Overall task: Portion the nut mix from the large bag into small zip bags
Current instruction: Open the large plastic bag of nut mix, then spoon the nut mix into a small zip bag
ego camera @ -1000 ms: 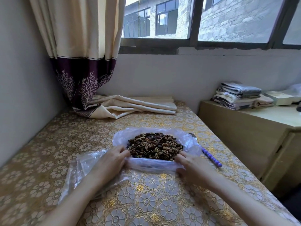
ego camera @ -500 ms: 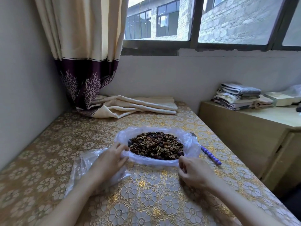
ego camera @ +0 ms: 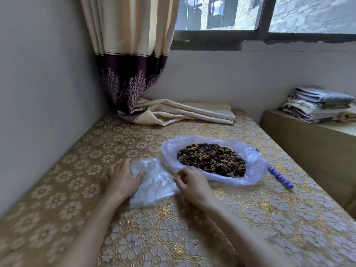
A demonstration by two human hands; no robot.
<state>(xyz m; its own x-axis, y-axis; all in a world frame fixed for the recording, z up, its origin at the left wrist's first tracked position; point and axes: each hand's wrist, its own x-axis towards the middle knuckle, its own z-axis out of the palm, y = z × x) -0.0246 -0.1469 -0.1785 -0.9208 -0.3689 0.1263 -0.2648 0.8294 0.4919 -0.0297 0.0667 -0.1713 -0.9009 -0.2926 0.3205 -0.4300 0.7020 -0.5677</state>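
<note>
The large clear bag (ego camera: 254, 166) lies open on the table with its rim rolled down, and the brown nut mix (ego camera: 212, 160) fills its middle. A pile of small clear zip bags (ego camera: 154, 185) lies just left of it. My left hand (ego camera: 121, 180) rests flat on the left part of that pile with the fingers spread. My right hand (ego camera: 192, 184) hovers at the pile's right edge, next to the big bag's near rim, with its fingers loosely curled and nothing held. A spoon with a purple beaded handle (ego camera: 280, 177) lies right of the big bag.
The table (ego camera: 250, 218) has a gold flowered cover and stands against a wall on the left. A curtain (ego camera: 131, 54) hangs at the back left, its hem folded on the table. A wooden cabinet (ego camera: 308, 143) with folded towels (ego camera: 317, 105) stands to the right.
Both hands have let go of the big bag's rim and moved left to the pile of small bags. The camera has turned left as well.
</note>
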